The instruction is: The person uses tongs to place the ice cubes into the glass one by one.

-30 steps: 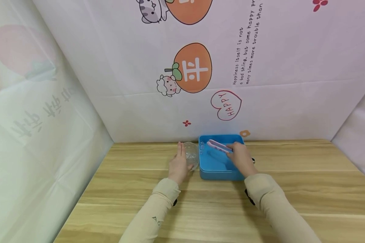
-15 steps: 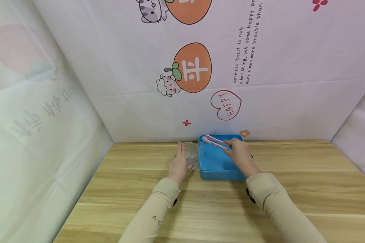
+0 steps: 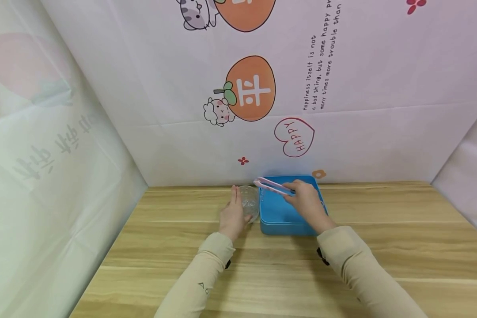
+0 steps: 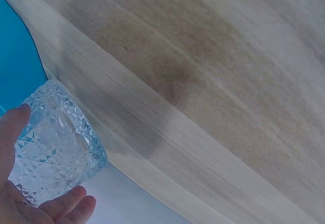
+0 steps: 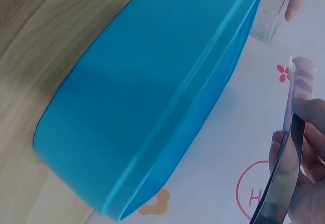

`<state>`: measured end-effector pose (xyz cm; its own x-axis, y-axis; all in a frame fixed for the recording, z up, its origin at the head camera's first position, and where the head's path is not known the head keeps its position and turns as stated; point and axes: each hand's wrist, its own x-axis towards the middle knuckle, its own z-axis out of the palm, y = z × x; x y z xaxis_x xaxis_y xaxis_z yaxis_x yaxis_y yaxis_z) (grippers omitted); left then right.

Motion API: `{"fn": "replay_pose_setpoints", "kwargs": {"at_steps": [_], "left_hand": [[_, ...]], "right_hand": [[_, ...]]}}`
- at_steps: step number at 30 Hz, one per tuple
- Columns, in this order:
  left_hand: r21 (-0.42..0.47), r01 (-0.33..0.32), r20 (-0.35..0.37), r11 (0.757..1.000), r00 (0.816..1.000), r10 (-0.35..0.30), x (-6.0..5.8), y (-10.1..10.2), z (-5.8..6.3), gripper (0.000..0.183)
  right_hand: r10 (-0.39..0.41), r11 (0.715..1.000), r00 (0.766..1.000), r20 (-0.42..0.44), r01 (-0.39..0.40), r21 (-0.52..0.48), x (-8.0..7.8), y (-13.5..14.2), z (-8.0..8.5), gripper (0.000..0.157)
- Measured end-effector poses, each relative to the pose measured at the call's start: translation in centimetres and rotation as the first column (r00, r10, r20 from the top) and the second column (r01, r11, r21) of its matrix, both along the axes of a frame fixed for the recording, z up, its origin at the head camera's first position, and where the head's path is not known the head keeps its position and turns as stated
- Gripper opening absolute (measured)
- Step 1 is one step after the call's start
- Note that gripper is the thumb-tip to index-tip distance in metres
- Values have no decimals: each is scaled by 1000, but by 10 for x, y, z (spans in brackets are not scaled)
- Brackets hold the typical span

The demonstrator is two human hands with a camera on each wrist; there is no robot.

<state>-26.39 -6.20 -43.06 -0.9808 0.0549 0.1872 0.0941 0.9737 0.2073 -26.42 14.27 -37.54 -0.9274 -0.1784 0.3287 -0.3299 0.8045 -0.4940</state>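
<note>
My left hand holds a clear patterned glass bowl, thumb on one side and fingers on the other. In the left wrist view the thumb touches the glass bowl. Pink tongs are in my right hand, tips pointing left above the blue box near its left rim. The right wrist view shows the tongs with a pink patterned arm and a shiny metal back. A small clear bit seems to be at their tip; I cannot tell whether it is held. Small clear bits line the box's left side.
The box stands against the bowl on a wood-grain table. Directly behind both rises a white printed cloth wall. Another cloth hangs along the left.
My right hand has raised the tongs from inside the blue box and moved them left, over its left rim towards the glass bowl. The left hand and bowl stay put.
</note>
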Motion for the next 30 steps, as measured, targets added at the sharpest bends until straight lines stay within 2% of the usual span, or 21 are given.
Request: {"fn": "replay_pose_setpoints", "kwargs": {"at_steps": [6,14,30], "left_hand": [[8,-1,11,1000,1000,1,-2,0,-1,96],[8,-4,25,1000,1000,4,-2,-1,-1,96],[12,-9,25,1000,1000,9,-3,0,-2,96]], "right_hand": [[48,998,998,49,-50,40,2,-4,-2,31],[79,994,996,35,-82,67,3,-6,-6,31],[78,993,994,73,-84,81,2,-10,-9,32]]}}
